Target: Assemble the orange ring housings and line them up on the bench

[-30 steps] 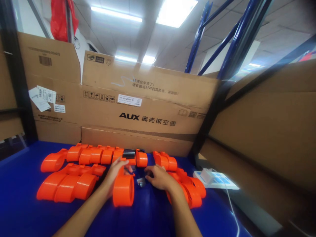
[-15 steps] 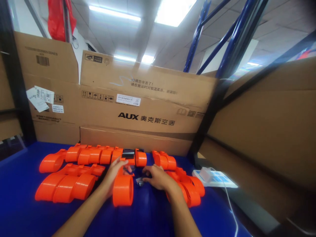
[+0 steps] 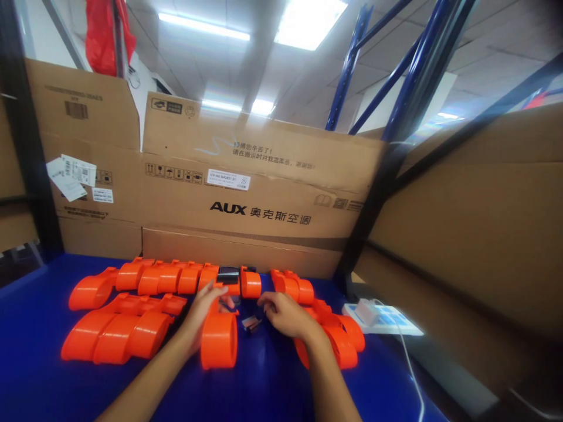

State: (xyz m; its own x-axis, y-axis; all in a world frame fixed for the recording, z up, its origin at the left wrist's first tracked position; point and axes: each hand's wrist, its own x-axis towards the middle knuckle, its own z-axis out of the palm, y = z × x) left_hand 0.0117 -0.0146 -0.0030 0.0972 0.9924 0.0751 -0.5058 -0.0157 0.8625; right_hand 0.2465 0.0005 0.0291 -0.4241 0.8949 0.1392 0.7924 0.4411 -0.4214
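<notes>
My left hand (image 3: 210, 305) is closed around the upper part of an orange plastic piece with a wide ring (image 3: 219, 340), which looks like a hand-held tape dispenser. The ring hangs toward me below the fingers. Just right of it, small dark and silvery pieces (image 3: 251, 323) lie on the blue surface, too blurred to name. My right hand (image 3: 281, 313) hovers beside them with its fingers curled in; whatever the fingertips hold is hidden. Beyond my left hand is an orange piece carrying a black part (image 3: 229, 275).
Rows of similar orange ringed pieces (image 3: 116, 337) cover the left of the blue table (image 3: 259, 387). More orange pieces (image 3: 341, 346) lie beside my right forearm. A cardboard panel (image 3: 185, 205) stands behind. At right sits a white power strip (image 3: 396, 322) with a cable.
My right hand has drawn slightly right, away from the small silvery pieces, which now show more fully. My left hand and the orange piece stay nearly still.
</notes>
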